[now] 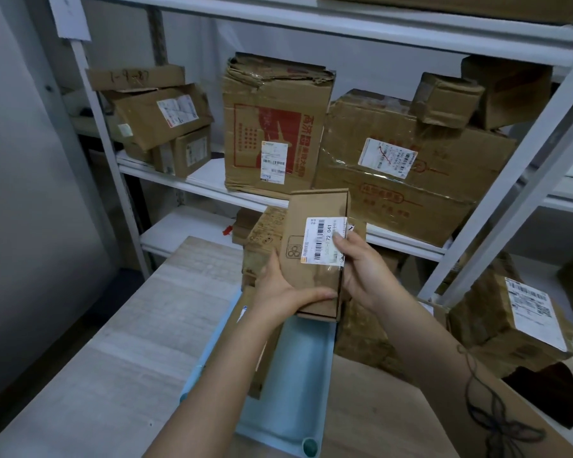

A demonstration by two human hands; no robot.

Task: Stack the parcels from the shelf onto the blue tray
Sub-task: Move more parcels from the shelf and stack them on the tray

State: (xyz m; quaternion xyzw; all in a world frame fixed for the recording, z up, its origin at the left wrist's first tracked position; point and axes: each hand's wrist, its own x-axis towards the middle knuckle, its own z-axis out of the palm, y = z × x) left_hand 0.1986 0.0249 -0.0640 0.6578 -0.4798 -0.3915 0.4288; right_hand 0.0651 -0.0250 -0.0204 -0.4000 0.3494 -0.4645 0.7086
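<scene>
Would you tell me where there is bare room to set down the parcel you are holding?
The blue tray is bare between the flat parcel along its left wall and its right wall. The table left of the tray is free. Crowded: stacked parcels at the tray's far end and boxes to its right.

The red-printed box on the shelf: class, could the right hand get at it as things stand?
Probably not yet: the right hand and left hand both hold the small parcel. Otherwise the red-printed box stands unblocked.
</scene>
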